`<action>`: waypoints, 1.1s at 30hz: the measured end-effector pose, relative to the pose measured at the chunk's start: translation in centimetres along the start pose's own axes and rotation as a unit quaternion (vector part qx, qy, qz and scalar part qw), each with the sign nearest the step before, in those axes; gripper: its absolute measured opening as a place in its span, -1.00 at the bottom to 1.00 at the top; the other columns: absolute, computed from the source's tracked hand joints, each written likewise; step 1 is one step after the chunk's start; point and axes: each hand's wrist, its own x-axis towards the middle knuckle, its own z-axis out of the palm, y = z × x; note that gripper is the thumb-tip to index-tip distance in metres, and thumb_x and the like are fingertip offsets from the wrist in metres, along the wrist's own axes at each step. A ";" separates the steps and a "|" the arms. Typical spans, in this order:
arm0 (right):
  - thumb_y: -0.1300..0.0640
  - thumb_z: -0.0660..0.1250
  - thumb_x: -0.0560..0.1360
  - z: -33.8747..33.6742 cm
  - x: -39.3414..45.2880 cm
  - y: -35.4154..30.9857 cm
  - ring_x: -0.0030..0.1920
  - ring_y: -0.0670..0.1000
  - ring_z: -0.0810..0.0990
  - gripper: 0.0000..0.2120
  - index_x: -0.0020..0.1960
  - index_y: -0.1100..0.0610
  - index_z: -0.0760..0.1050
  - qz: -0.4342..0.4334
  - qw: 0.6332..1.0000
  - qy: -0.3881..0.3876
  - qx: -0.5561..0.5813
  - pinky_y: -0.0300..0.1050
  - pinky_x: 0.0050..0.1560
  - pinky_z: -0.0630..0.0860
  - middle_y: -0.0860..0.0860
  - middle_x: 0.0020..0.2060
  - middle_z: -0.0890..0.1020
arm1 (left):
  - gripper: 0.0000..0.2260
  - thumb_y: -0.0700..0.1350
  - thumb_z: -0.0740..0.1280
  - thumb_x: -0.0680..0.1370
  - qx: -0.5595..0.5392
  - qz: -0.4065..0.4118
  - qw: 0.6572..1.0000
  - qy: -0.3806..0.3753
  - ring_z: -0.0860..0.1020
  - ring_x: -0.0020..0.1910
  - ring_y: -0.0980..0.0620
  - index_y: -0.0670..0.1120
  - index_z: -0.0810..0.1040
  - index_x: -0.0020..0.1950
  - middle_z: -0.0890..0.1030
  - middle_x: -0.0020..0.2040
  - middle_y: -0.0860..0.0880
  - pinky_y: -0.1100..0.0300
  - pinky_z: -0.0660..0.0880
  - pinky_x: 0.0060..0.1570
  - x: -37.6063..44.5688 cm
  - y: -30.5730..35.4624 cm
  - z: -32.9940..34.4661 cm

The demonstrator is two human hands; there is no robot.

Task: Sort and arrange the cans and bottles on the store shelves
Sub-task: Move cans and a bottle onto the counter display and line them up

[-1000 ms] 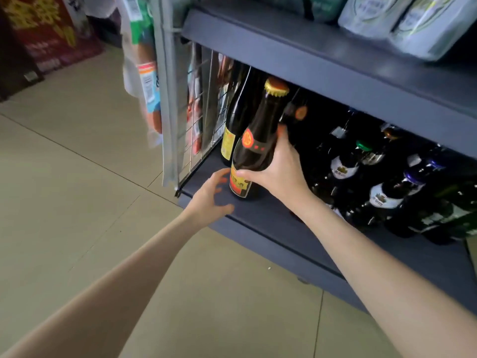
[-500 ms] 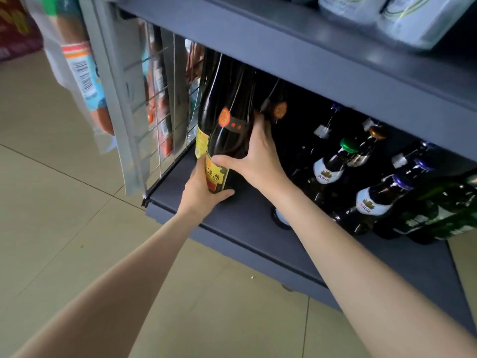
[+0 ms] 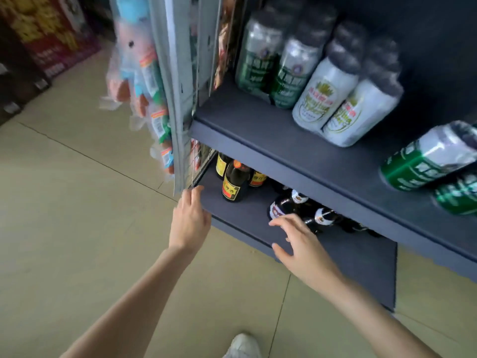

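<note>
A white shoe (image 3: 242, 344) stands on the beige tiled floor (image 3: 77, 228) at the bottom edge of the view. Above it, both bare hands hover at the front lip of the bottom shelf (image 3: 258, 218), holding nothing. The left hand (image 3: 189, 220) has relaxed, loosely spread fingers at the shelf's left front corner, just under the lower end of the grey side panel (image 3: 178, 99). The right hand (image 3: 299, 241) is spread wide, palm down, fingers reaching toward the dark bottles with white labels (image 3: 302, 208); whether the fingertips touch the nearest one I cannot tell.

A dark brown bottle with a yellow label (image 3: 233, 183) stands upright on the bottom shelf near its left end, long axis vertical, cap up under the shelf above. Two more yellow-labelled bottles (image 3: 238, 171) stand just behind it. A bare strip of dark shelf lies between this bottle and the white-labelled ones, and more bare shelf runs along the front edge to the right.

On the middle shelf (image 3: 284, 140), shrink-wrapped packs of green and white cans (image 3: 317, 81) stand back from the edge, leaving open board in front; more green cans (image 3: 428, 161) are at the right. Packaged toys (image 3: 139, 73) hang on the panel's outer side, and red cartons (image 3: 44, 34) are stacked far left, blurred.
</note>
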 end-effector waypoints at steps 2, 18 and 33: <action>0.20 0.30 0.50 -4.4 -2.1 -2.7 0.15 -0.12 0.39 -0.67 0.26 0.08 0.40 -0.008 1.000 0.002 -0.028 -0.33 0.14 0.27 -0.15 0.13 0.33 | -0.57 -0.35 0.19 0.34 0.014 0.046 0.999 -0.009 0.53 -0.10 -0.30 -0.26 0.42 0.21 0.50 0.01 -0.25 -0.07 0.50 -0.18 -0.8 3.6 -4.5; 0.20 0.30 0.52 -53.4 -20.4 -32.2 0.26 0.09 0.32 -0.72 0.22 0.18 0.43 -0.047 0.939 0.316 -0.125 -0.31 0.20 0.19 0.09 0.19 0.38 | -0.59 -0.20 0.11 0.36 0.050 0.315 0.934 0.162 0.45 0.02 -0.19 -0.24 0.43 0.17 0.48 0.11 -0.22 0.01 0.38 -0.10 -1.4 40.2 -49.5; 0.05 0.48 0.39 -61.0 -13.6 -24.6 0.43 0.24 0.14 -0.12 0.50 -0.06 -0.01 0.081 0.929 0.360 -0.042 0.10 0.37 0.19 0.18 0.43 0.11 | -0.53 -0.36 0.31 0.41 -0.030 0.285 0.952 0.106 0.50 0.05 -0.23 -0.26 0.35 0.31 0.45 0.12 -0.22 -0.14 0.48 -0.05 4.6 51.1 -48.5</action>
